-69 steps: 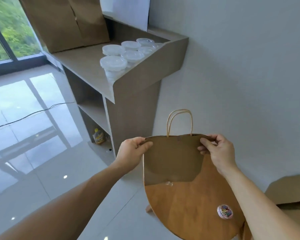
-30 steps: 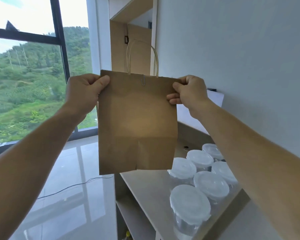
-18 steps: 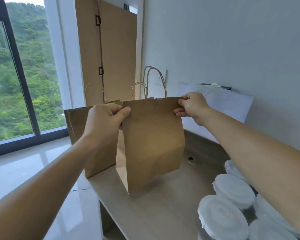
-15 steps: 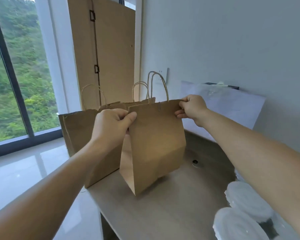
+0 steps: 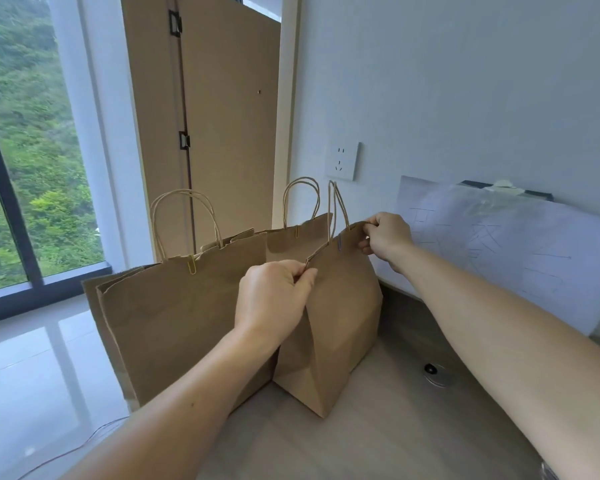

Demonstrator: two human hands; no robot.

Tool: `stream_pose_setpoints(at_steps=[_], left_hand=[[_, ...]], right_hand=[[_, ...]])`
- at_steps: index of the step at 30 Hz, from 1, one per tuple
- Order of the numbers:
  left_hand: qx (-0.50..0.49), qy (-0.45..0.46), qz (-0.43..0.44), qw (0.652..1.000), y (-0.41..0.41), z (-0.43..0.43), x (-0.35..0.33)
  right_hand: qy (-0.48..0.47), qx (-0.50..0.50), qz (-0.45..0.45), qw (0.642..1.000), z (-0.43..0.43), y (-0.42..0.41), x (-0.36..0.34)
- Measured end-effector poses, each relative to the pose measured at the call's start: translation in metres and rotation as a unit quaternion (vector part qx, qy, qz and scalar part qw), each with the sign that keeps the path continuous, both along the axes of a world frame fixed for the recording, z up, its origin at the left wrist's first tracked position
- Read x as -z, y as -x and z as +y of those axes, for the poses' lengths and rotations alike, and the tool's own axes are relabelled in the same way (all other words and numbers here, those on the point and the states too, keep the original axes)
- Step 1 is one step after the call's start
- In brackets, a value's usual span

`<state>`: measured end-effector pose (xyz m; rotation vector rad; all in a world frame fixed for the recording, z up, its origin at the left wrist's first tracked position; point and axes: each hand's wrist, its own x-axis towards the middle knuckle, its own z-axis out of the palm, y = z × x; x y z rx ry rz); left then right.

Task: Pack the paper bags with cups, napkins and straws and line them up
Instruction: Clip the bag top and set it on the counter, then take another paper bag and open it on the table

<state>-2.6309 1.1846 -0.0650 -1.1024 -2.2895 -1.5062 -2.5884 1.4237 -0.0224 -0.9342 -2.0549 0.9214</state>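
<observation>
On desk [image 5: 378, 445], L hand [image 5: 274, 296] + R hand [image 5: 387, 237] pinch bag [image 5: 340, 306] rim; sheet [image 5: 516, 254] illegible.

- The small brown paper bag [image 5: 340, 317] stands upright on the desk [image 5: 378, 445], toward its back, with one bottom corner pointing at me. Its top is pressed flat, and there is a pale clip beside the twisted paper handles.
- I pinch its top edge at both ends, my left hand [image 5: 274, 296] at the near end and my right hand [image 5: 387, 237] at the far end.
- A larger brown bag [image 5: 174, 317] stands upright at the desk's left edge, touching the small bag's left side. It has a yellow clip on its rim.
- Further back on the desk, another brown bag [image 5: 291, 239] shows only its rim, one handle and a gold clip.
</observation>
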Motion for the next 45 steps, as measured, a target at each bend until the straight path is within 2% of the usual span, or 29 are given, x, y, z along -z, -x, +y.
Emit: stream_pose_setpoints(at_steps=[14,16,20,23,25,28,35,41,45], left_hand=[[0.01,-0.005,-0.02,1.0,0.002,0.02,0.014],[-0.017,0.022,0.021,0.999,-0.005,0.018,0.008],[-0.084,0.074,0.205,0.972,-0.031,0.018,-0.005],[-0.059,0.155,0.26,0.951,-0.071,0.023,-0.015],[-0.015,0.224,0.25,0.942,-0.104,0.027,-0.019],[0.055,0.265,0.229,0.935,-0.164,0.031,-0.027],[0.179,0.304,0.252,0.901,-0.348,0.041,-0.05],[0.272,0.304,0.286,0.867,-0.502,0.056,-0.06],[0.336,0.323,0.308,0.829,-0.59,0.068,-0.048]], right_hand=[[-0.004,0.014,-0.01,1.0,-0.003,-0.025,0.008],[0.0,0.0,-0.025,1.0,-0.014,-0.039,0.006],[-0.037,-0.043,-0.111,0.992,-0.038,-0.089,-0.004],[-0.073,-0.074,-0.215,0.971,-0.057,-0.146,-0.012],[-0.093,-0.085,-0.275,0.953,-0.069,-0.193,-0.018],[-0.135,-0.062,-0.338,0.93,-0.086,-0.276,-0.026],[-0.149,0.044,-0.361,0.919,-0.133,-0.504,-0.03],[-0.077,0.131,-0.36,0.92,-0.167,-0.685,-0.015],[-0.04,0.194,-0.333,0.922,-0.176,-0.773,0.011]])
